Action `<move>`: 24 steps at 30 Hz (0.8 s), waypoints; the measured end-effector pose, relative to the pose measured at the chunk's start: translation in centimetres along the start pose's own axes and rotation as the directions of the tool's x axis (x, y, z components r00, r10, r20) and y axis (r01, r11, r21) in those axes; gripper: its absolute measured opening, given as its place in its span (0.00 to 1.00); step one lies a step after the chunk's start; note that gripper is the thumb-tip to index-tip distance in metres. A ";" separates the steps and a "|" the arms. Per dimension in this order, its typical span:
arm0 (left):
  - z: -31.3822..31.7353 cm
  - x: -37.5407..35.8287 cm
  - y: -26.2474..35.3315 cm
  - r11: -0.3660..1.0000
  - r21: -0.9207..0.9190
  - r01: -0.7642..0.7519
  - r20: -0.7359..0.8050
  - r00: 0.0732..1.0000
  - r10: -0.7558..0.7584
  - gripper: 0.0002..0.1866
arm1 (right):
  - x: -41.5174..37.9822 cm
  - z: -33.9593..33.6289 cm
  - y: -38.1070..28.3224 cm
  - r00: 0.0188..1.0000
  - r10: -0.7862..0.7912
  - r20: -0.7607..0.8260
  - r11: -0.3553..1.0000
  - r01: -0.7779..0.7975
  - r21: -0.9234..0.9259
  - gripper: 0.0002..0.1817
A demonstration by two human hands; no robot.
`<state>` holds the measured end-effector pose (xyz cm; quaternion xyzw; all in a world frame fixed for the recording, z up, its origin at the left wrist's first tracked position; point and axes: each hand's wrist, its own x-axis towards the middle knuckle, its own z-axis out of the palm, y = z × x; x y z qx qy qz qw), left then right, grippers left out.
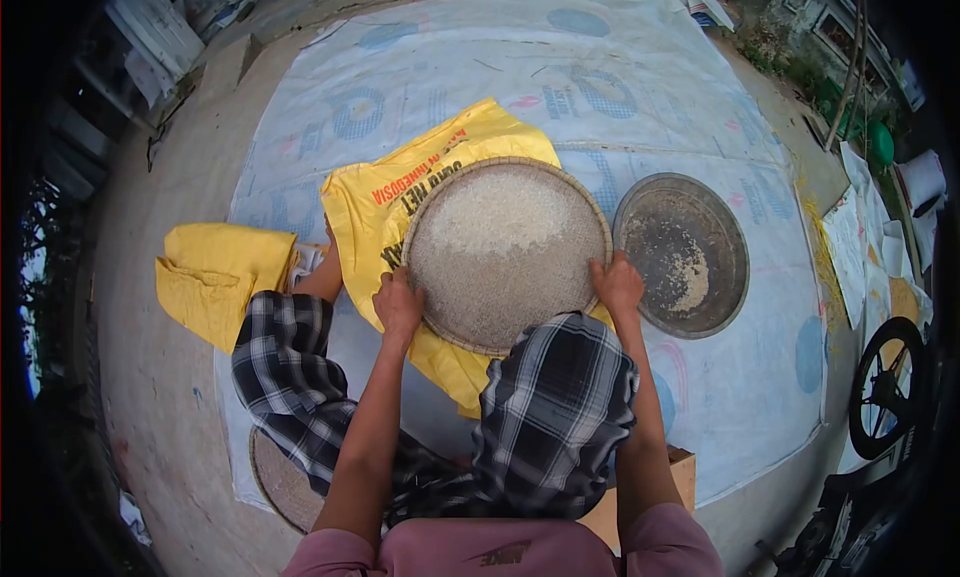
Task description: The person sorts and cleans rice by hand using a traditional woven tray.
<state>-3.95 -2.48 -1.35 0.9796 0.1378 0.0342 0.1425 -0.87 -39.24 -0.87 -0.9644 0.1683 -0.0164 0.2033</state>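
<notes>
A round woven winnowing basket (508,322) is held level in front of my knees. White rice grains (500,209) lie in it, heaped toward the far side and thinner near me. My left hand (399,303) is closed on the left rim, and my right hand (618,282) grips the right rim. Beneath the basket spreads a yellow sack (370,199) with red and black print. To the right, close to my right hand, stands a dark metal basin (738,239) with a small patch of pale grains at its bottom.
A white printed tarp (430,77) covers the ground. A folded yellow sack (220,272) lies at left. Another woven basket (285,467) sits partly under my leg, and a cardboard box (684,477) is by my right arm. A black wheel (887,387) stands at the right edge.
</notes>
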 end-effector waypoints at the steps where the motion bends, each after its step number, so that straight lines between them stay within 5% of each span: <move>1: 0.3 0.4 -0.2 1.000 -0.002 0.014 0.011 1.000 -0.013 0.24 | 0.0 0.8 -0.2 1.000 0.028 -0.011 0.999 -0.028 -0.018 0.21; 7: 1.2 3.1 -0.6 0.974 0.009 0.228 0.099 0.969 -0.228 0.28 | -0.1 2.2 -0.5 0.991 0.118 -0.058 0.992 -0.115 0.060 0.17; 10: -0.1 3.0 -0.2 0.936 -0.163 0.313 0.126 0.947 -0.295 0.28 | -0.4 2.6 -0.5 0.982 0.143 -0.126 0.985 -0.128 0.118 0.16; 15: 0.8 5.1 -1.9 0.889 -0.394 0.234 0.225 0.962 -0.153 0.27 | -0.8 2.2 1.1 0.952 0.185 -0.242 0.953 -0.113 0.280 0.15; 17: 3.7 7.7 -3.3 0.885 -0.453 0.109 0.126 0.990 -0.058 0.26 | -0.4 0.9 1.6 0.940 0.203 -0.275 0.925 -0.092 0.368 0.15; 19: 0.2 7.6 0.3 0.851 -0.515 0.108 0.219 0.976 0.009 0.25 | 0.6 -0.8 3.2 0.929 0.217 -0.301 0.915 -0.087 0.393 0.15; 21: 0.9 8.1 1.8 0.770 -0.626 0.127 0.250 0.967 0.044 0.22 | 0.7 -1.7 4.4 0.936 0.218 -0.275 0.868 -0.058 0.493 0.15; 24: -2.6 7.9 5.4 0.740 -0.672 0.036 0.381 0.873 0.304 0.20 | 1.9 -1.5 4.0 0.963 0.225 -0.147 0.857 -0.124 0.501 0.19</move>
